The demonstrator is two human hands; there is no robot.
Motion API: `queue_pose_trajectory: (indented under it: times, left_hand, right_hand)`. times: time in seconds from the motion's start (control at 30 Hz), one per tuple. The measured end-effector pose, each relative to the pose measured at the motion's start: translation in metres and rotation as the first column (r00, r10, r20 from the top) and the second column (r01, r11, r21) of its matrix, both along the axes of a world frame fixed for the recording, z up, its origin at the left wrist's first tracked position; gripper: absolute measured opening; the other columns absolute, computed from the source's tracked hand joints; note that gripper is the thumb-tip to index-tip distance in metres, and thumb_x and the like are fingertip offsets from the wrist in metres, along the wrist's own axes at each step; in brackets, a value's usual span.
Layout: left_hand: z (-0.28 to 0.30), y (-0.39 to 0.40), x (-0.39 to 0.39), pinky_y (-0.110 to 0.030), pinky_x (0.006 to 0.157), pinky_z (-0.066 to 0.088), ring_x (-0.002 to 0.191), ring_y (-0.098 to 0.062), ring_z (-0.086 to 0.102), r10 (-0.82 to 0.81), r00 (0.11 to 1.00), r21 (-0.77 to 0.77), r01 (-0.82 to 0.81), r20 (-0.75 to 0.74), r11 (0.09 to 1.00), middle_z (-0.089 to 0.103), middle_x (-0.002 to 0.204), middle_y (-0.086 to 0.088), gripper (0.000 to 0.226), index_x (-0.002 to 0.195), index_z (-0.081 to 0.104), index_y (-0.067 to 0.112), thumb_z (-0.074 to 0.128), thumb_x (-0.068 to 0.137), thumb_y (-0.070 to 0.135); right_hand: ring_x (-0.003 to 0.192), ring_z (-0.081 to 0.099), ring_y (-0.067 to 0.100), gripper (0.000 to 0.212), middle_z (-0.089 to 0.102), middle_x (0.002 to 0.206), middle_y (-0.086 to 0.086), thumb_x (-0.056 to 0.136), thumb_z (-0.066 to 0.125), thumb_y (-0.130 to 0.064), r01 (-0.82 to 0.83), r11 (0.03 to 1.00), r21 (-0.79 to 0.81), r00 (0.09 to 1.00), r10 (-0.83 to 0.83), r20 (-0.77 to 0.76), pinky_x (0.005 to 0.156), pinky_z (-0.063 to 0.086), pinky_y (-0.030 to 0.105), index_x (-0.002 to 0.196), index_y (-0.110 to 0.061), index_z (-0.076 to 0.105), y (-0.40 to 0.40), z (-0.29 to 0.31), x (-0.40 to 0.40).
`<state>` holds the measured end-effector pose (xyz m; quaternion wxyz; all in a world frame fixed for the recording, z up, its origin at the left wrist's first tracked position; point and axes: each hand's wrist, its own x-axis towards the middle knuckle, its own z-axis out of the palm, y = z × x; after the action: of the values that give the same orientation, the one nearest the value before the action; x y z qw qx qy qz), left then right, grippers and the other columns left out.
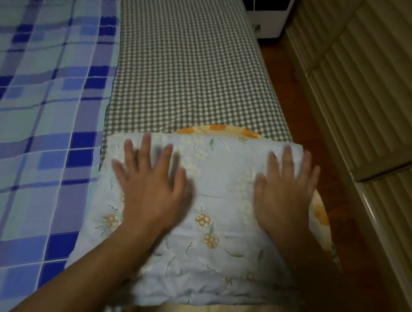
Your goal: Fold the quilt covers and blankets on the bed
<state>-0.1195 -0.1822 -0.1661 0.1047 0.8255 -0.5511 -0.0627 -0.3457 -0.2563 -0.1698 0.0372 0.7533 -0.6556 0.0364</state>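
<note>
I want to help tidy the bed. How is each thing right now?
Floral quilt: folded, lying on the yellow blanket.
Yellow blanket: folded under the quilt, edges peeking out.
Left hand: open, flat on the quilt.
Right hand: open, flat on the quilt.
Checked sheet: spread flat.
Blue plaid cover: spread out, unfolded.

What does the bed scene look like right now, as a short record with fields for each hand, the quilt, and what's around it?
left hand: left hand flat, fingers spread, pressing on the folded quilt
right hand: right hand flat on the quilt's right part
quilt: folded floral quilt, pale blue with yellow flowers
under quilt: yellow-orange blanket showing at its edges
bed surface: green checked sheet
left of it: blue plaid cover
</note>
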Motion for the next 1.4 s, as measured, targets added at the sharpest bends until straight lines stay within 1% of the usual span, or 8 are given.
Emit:
queue_pose_trajectory:
  times: [0.1, 0.33, 0.53, 0.73, 0.97, 1.2, 1.3, 1.4]
  left_hand:
    - [0.004, -0.044, -0.031, -0.06, 0.119, -0.007, 0.151, -0.029, -0.018, -0.122, 0.99, -0.067, 0.127, 0.071, 0.99, -0.001, 0.167, -0.003, 0.058, 0.157, 0.016, 0.037, 0.015, 0.102, 0.057]
    - [-0.094, -0.055, -0.046, -0.061, 0.115, -0.015, 0.15, -0.035, -0.021, -0.148, 0.972, 0.303, 0.087, 0.184, 0.949, -0.012, 0.166, -0.005, 0.065, 0.157, -0.006, 0.036, -0.001, 0.097, 0.06]
    - [-0.022, 0.004, -0.037, -0.062, 0.118, -0.006, 0.153, -0.035, -0.006, -0.162, 0.975, 0.136, 0.142, 0.154, 0.98, 0.011, 0.166, -0.01, 0.068, 0.157, 0.022, 0.03, 0.014, 0.097, 0.061]
    - [-0.032, 0.124, 0.014, -0.07, 0.115, 0.009, 0.149, -0.028, -0.025, -0.021, 0.995, 0.249, -0.005, 0.101, 0.968, -0.019, 0.165, 0.006, 0.068, 0.155, -0.009, 0.045, 0.009, 0.095, 0.072]
    - [-0.089, 0.094, 0.025, -0.068, 0.114, 0.011, 0.146, -0.024, -0.033, -0.051, 0.998, 0.252, 0.055, -0.022, 0.966, -0.03, 0.16, 0.012, 0.066, 0.151, -0.017, 0.049, 0.01, 0.095, 0.071]
    - [-0.027, 0.135, 0.037, -0.058, 0.121, 0.008, 0.149, -0.029, -0.025, -0.08, 0.995, 0.362, 0.098, -0.066, 0.927, -0.029, 0.161, 0.005, 0.065, 0.151, -0.022, 0.046, 0.006, 0.096, 0.068]
    - [0.022, 0.19, 0.049, -0.056, 0.12, 0.019, 0.153, -0.035, -0.002, 0.029, 0.976, 0.517, 0.09, -0.216, 0.851, -0.018, 0.165, -0.002, 0.067, 0.154, -0.013, 0.044, 0.02, 0.099, 0.062]
    - [0.061, 0.263, 0.071, -0.055, 0.114, 0.031, 0.148, -0.039, 0.021, 0.02, 0.989, 0.659, 0.081, -0.144, 0.748, 0.004, 0.167, -0.008, 0.069, 0.157, 0.003, 0.039, 0.038, 0.098, 0.048]
  right_hand:
    - [0.151, -0.01, 0.034, 0.061, 0.005, 0.166, 0.005, 0.1, 0.018, -0.05, -0.125, 0.992, 0.003, 0.992, 0.125, 0.034, 0.121, -0.004, 0.056, 0.156, -0.026, 0.016, -0.02, 0.008, 0.056]
    - [0.151, 0.0, 0.036, 0.07, 0.015, 0.164, 0.012, 0.098, 0.009, -0.058, -0.066, 0.983, 0.17, 0.997, 0.073, -0.039, 0.121, -0.003, 0.055, 0.157, -0.023, 0.02, -0.029, -0.097, 0.06]
    - [0.152, 0.0, 0.033, 0.067, 0.014, 0.165, 0.007, 0.098, 0.023, -0.058, -0.094, 0.992, 0.085, 0.994, 0.089, 0.064, 0.121, -0.003, 0.056, 0.156, -0.026, 0.021, -0.001, -0.031, 0.051]
    - [0.15, 0.014, 0.035, 0.066, 0.022, 0.162, 0.011, 0.099, 0.027, -0.056, 0.025, 0.997, 0.076, 0.999, -0.023, -0.025, 0.118, 0.011, 0.059, 0.154, -0.019, 0.032, 0.103, -0.042, -0.041]
    - [0.15, 0.014, 0.034, 0.066, 0.019, 0.163, 0.01, 0.099, 0.026, -0.054, 0.008, 0.993, 0.119, 1.0, -0.011, 0.022, 0.119, 0.014, 0.056, 0.156, -0.019, 0.025, 0.079, -0.1, -0.035]
    - [0.151, -0.009, 0.027, 0.064, -0.008, 0.166, 0.0, 0.1, 0.012, -0.056, 0.023, 0.9, 0.435, 0.999, -0.001, -0.051, 0.12, -0.006, 0.054, 0.158, -0.03, 0.002, 0.098, -0.022, -0.039]
    - [0.151, -0.006, 0.033, 0.06, -0.003, 0.166, 0.004, 0.102, 0.016, -0.054, 0.086, 0.815, 0.573, 0.995, -0.041, -0.091, 0.119, -0.004, 0.056, 0.156, -0.03, 0.009, 0.147, 0.033, -0.041]
    - [0.148, 0.009, 0.038, 0.058, 0.014, 0.163, 0.008, 0.102, 0.026, -0.053, 0.084, 0.778, 0.622, 0.995, -0.027, -0.101, 0.119, 0.008, 0.057, 0.154, -0.027, 0.022, 0.216, 0.081, -0.033]
